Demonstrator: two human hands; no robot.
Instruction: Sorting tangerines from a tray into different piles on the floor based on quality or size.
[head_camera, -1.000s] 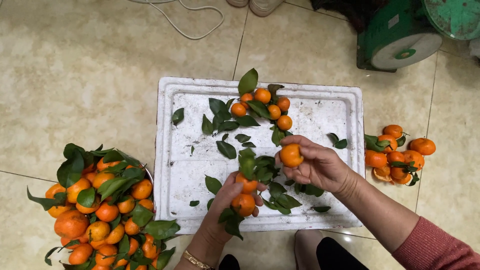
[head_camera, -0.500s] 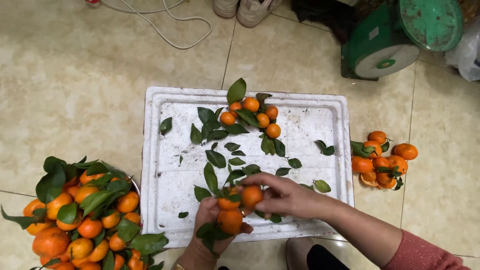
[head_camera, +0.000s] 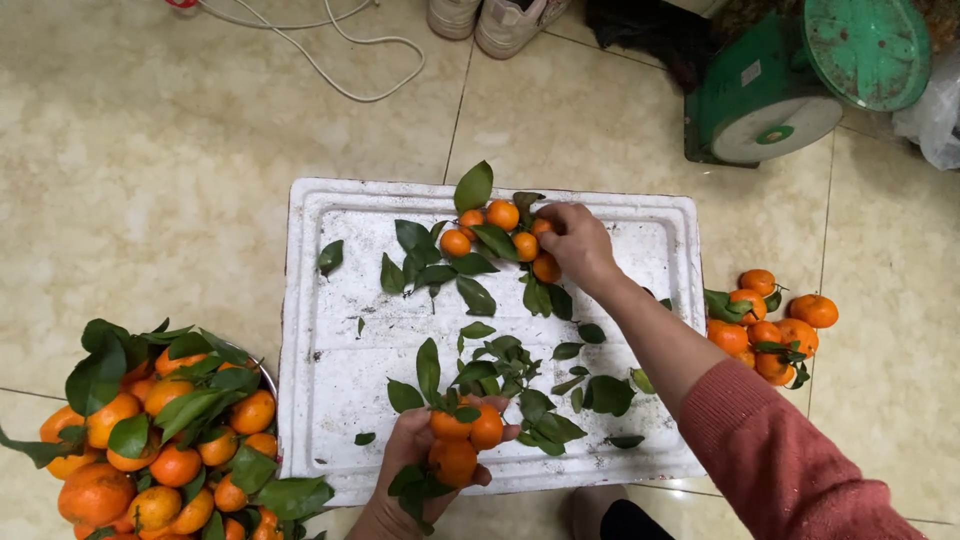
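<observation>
Underneath both hands, a white foam lid (head_camera: 330, 400) flat on the tiled floor (head_camera: 150, 150), serving as a work surface and strewn with loose green leaves (head_camera: 520, 370). Well off beyond the right hand, a green weighing scale (head_camera: 790, 80). Down beside the left hand, a bowl heaped with leafy tangerines (head_camera: 160, 440), close enough for easy reach. Out past the right forearm, off the lid, a small pile of bare tangerines (head_camera: 765, 320), apparently kept apart from the leafy ones. Right hand (head_camera: 578, 245) stretched to the far edge of the lid, fingers curled over the leafy cluster of tangerines (head_camera: 500, 235) there, touching the fruit; full grip or mere touch, cannot tell. Left hand (head_camera: 420, 465) at the near edge, palm up, clenched around a small bunch of tangerines (head_camera: 460, 440) by its stems, leaves hanging below the fist.
</observation>
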